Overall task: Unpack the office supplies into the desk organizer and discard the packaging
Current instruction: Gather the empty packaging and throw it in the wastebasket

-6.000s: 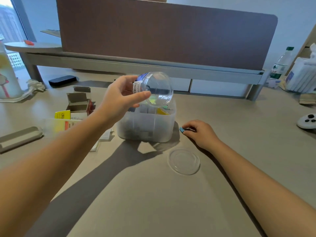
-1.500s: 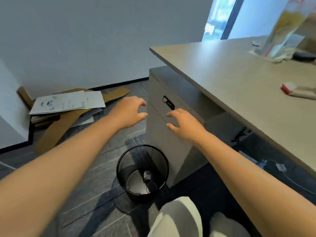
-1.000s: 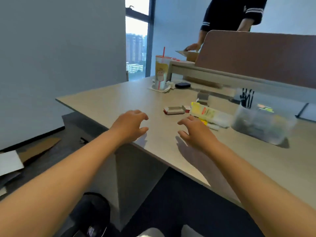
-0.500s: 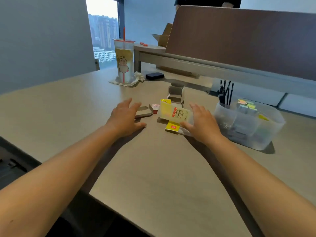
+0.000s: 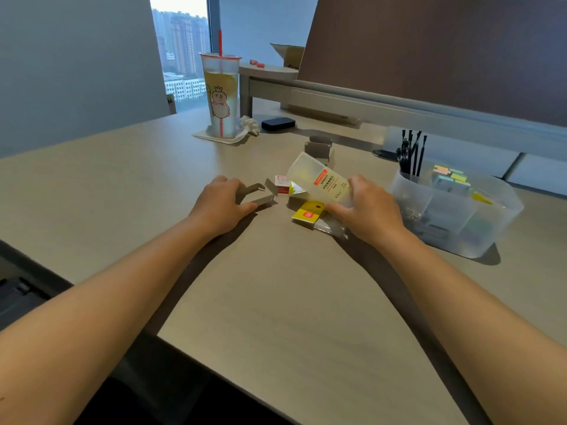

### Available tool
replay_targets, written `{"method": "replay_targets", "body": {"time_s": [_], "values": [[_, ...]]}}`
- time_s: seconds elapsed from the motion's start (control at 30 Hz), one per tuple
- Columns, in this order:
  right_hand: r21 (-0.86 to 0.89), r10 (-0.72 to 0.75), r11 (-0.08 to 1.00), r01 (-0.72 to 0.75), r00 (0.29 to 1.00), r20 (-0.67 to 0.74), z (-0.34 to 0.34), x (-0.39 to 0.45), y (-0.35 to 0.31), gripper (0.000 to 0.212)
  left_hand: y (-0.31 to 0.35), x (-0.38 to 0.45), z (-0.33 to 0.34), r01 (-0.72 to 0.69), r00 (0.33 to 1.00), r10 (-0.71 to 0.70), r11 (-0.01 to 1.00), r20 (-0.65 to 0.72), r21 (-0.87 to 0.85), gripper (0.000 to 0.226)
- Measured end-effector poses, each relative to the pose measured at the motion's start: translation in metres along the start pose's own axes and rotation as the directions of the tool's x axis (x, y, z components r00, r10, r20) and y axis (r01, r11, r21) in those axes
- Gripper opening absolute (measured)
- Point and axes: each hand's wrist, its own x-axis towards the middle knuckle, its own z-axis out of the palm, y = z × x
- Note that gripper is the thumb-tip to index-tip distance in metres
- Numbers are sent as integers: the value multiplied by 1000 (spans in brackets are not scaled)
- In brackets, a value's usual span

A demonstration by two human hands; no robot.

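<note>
Two hands work mid-frame on the desk (image 5: pixel 276 302): the left hand (image 5: pixel 221 207) grips an empty grey carton (image 5: pixel 256 194), the right hand (image 5: pixel 372 210) holds a clear plastic package (image 5: pixel 320 179). At right stands the organizer (image 5: pixel 460 216).

Left hand (image 5: pixel 221 207) pinching a flattened grey carton (image 5: pixel 256 194), right hand (image 5: pixel 369 210) gripping a clear plastic pen box (image 5: pixel 320 180), desk organizer (image 5: pixel 454 210) near the desk's (image 5: pixel 276 302) right edge.
</note>
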Motion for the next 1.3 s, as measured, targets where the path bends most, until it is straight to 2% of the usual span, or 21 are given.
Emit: {"method": "replay_targets", "body": {"time_s": [0.23,0.47,0.6,0.7,0.8,1.0,1.17,1.3], "values": [[-12,88,996,-89,995,-50,-29,-41,9,48,38,-26,-2,-56,997,64,983,40,-177,42],[48,222,975,-219,973,-62,-51,-79,44,49,84,-22,23,-112,993,116,989,30,-97,46],[69,272,961,-267,960,-72,-52,-85,59,46,97,-20,43,-108,989,113,993,99,-54,73],[92,285,956,-278,955,-78,-50,-85,64,46,101,-20,54,-82,991,76,995,113,56,89],[102,271,960,-262,959,-86,-46,-86,65,48,102,-21,59,-63,994,51,990,94,125,84],[131,250,962,-240,966,-66,-43,-89,61,49,95,-26,46,-92,991,83,993,109,80,80],[138,214,969,-206,976,-43,-39,-88,41,49,73,-43,16,-148,979,129,982,159,116,75],[145,164,976,-160,986,-11,-31,-91,12,48,45,-66,-11,-104,985,84,986,148,128,66]]}}
